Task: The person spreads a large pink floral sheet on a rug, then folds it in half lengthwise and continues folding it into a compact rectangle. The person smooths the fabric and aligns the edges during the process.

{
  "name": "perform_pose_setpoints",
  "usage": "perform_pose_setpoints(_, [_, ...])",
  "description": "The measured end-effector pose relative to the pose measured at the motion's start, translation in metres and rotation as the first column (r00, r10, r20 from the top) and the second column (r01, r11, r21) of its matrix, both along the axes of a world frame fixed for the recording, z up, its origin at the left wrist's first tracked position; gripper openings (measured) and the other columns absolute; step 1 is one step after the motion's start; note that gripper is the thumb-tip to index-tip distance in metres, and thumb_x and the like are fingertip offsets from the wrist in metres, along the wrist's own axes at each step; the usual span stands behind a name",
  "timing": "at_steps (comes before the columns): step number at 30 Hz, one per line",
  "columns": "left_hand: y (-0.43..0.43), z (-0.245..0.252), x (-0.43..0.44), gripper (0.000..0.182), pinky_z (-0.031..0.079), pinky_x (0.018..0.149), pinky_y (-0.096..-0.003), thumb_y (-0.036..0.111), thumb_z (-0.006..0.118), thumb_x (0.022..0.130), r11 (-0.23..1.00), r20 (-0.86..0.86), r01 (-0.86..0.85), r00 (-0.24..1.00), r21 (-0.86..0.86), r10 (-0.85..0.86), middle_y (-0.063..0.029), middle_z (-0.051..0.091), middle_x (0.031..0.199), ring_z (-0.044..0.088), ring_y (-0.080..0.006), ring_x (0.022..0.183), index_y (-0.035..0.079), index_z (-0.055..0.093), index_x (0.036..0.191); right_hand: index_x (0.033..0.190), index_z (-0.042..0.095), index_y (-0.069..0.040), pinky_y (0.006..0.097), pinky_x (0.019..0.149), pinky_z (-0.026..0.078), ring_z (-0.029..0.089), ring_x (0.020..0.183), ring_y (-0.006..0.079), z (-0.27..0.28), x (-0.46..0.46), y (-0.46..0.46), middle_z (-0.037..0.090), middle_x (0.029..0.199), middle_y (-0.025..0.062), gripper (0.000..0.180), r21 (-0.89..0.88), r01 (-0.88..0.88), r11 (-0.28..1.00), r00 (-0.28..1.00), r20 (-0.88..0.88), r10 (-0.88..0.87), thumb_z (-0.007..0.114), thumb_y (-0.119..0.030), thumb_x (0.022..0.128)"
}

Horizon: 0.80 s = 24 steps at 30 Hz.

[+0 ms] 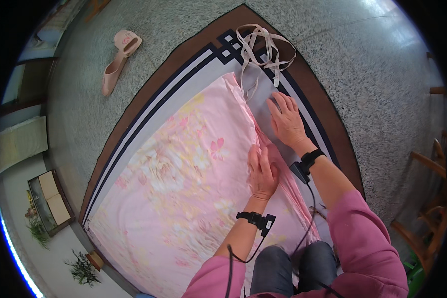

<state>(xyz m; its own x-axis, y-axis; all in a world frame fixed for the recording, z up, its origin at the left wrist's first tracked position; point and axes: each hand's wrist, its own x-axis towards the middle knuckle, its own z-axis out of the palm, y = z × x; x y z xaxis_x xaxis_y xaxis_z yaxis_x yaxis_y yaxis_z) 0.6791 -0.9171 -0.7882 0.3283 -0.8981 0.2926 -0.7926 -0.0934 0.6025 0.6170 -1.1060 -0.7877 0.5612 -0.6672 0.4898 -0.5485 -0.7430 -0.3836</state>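
A pink cloth [160, 167] printed with pale flowers lies spread before me, perhaps a quilt cover. Its right edge shows a deeper pink fold [273, 152]. My left hand [262, 173] rests palm down on that edge, fingers a little apart; whether the fingertips pinch any cloth cannot be seen. To its upper right, my right hand [287, 121] is over the mat's pale grey part, just right of the cloth, with fingers spread and nothing in them. Beyond it a long pale tape or ribbon [268, 44] lies in loose loops near the mat's far corner.
Beneath the cloth is a mat [342, 149] with a brown border and dark bands, on a speckled floor [372, 74]. Pink slippers [121, 61] lie at upper left. Wooden furniture legs [428, 164] stand right. Potted plants [83, 268] are at lower left. Cables hang from my wrist straps.
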Motion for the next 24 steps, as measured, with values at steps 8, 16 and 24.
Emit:
perform_pose_setpoints(8, [-0.076, 0.01, 0.035, 0.065, 0.044, 0.102, -0.0504, -0.011, 0.051, 0.083, 0.967, -0.23, -0.214, 0.943, 0.138, 0.241, -0.0304, 0.046, 0.132, 0.049, -0.0485, 0.12, -0.002, 0.036, 0.145, 0.117, 0.058, -0.009, 0.0445, 0.111, 0.037, 0.049, 0.13, 0.0318, -0.005, 0.004, -0.003, 0.053, 0.135, 0.0138, 0.041, 0.177, 0.072, 0.982, 0.995, -0.082, -0.059, 0.069, -0.007, 0.077])
perform_pose_setpoints(16, [-0.166, 0.017, 0.107, 0.033, 0.052, 0.08, -0.0529, 0.004, 0.063, 0.088, 0.953, -0.069, -0.242, 0.964, 0.18, 0.258, -0.0272, 0.054, 0.113, 0.061, -0.0495, 0.097, 0.0, 0.043, 0.114, 0.118, 0.058, -0.009, 0.0453, 0.113, 0.035, 0.048, 0.132, 0.0316, -0.009, 0.004, -0.001, 0.053, 0.138, 0.0136, 0.041, 0.181, 0.093, 0.979, 0.991, -0.116, -0.072, 0.069, -0.01, 0.079])
perform_pose_setpoints(24, [-0.226, 0.013, 0.148, 0.032, 0.054, 0.077, -0.0529, 0.014, 0.066, 0.088, 0.949, 0.182, -0.247, 0.96, 0.194, 0.213, -0.0254, 0.057, 0.107, 0.065, -0.0469, 0.09, 0.0, 0.045, 0.108, 0.119, 0.057, -0.009, 0.0456, 0.114, 0.034, 0.047, 0.134, 0.0312, -0.004, 0.003, -0.001, 0.052, 0.139, 0.0137, 0.042, 0.195, 0.097, 0.976, 0.986, -0.152, -0.068, 0.069, -0.01, 0.079])
